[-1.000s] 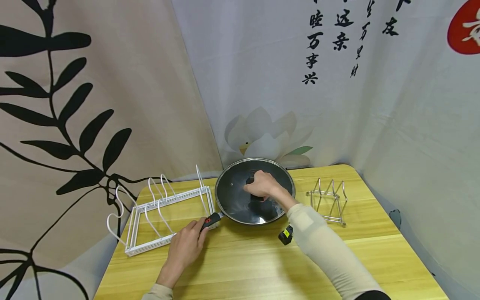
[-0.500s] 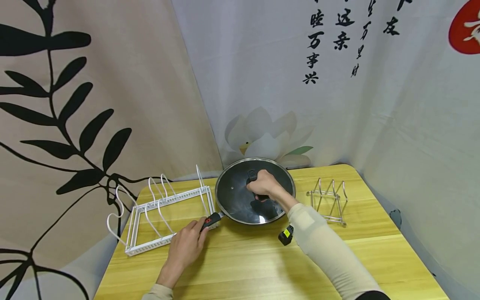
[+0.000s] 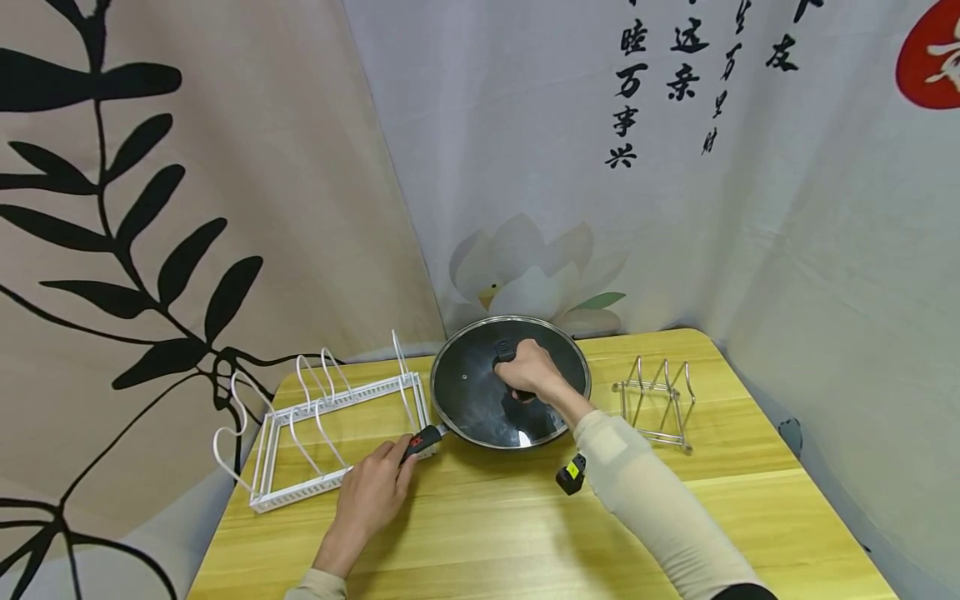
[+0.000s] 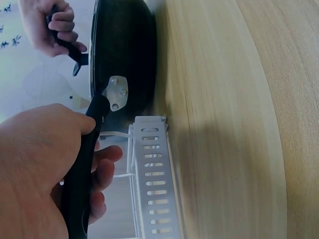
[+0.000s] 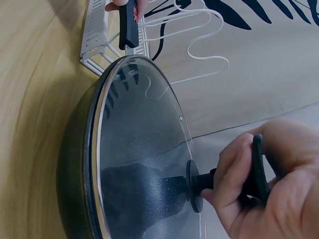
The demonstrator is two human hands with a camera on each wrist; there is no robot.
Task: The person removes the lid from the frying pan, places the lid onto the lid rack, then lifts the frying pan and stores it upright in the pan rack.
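A dark wok (image 4: pixel 134 45) rests on the wooden table, covered by a glass lid (image 3: pixel 468 404) with a metal rim. My left hand (image 3: pixel 373 492) holds the wok's black handle (image 3: pixel 424 440); in the left wrist view its thumb (image 4: pixel 82 122) lies along one side and the fingers curl round the other. Over the lid's middle, my right hand (image 3: pixel 528 371) grips the upright black lid handle (image 5: pixel 258 169), fingers wrapped through it. The lid (image 5: pixel 134 134) sits at the wok's rim in the right wrist view. Part of the lid handle is hidden by the hand.
Left of the wok stands a white rack (image 3: pixel 300 493) with curved wire dividers, one corner close to the wok handle. A small chrome wire rack (image 3: pixel 660 437) is at the right. Beside the right sleeve shows a black box (image 3: pixel 572 473) with a yellow label. Printed cloth (image 3: pixel 525 167) hangs behind.
My right hand has shifted slightly rightward on the lid handle, and more of the handle's upper end shows. The wok, the lid and my left hand have stayed in place.
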